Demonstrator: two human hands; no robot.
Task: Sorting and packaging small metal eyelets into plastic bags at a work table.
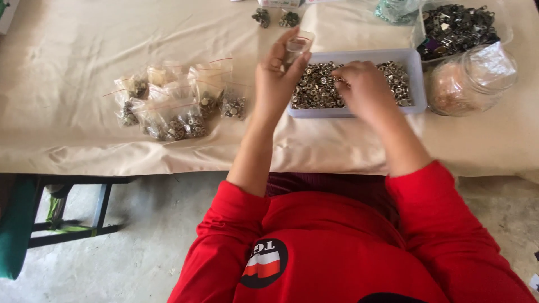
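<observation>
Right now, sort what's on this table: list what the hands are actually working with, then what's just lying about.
In use:
- left hand holding a small clear bag
- right hand in the white tray of small metal fasteners

Lying about:
- filled bags piled at the left
- clear container of dark metal parts
- plastic-wrapped jar
- two small metal clusters

Head cam, steep downward, close-up

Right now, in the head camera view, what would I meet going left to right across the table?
Pile of small filled plastic bags → left hand holding a small clear bag → right hand in the white tray of metal fasteners → clear plastic jar.
</observation>
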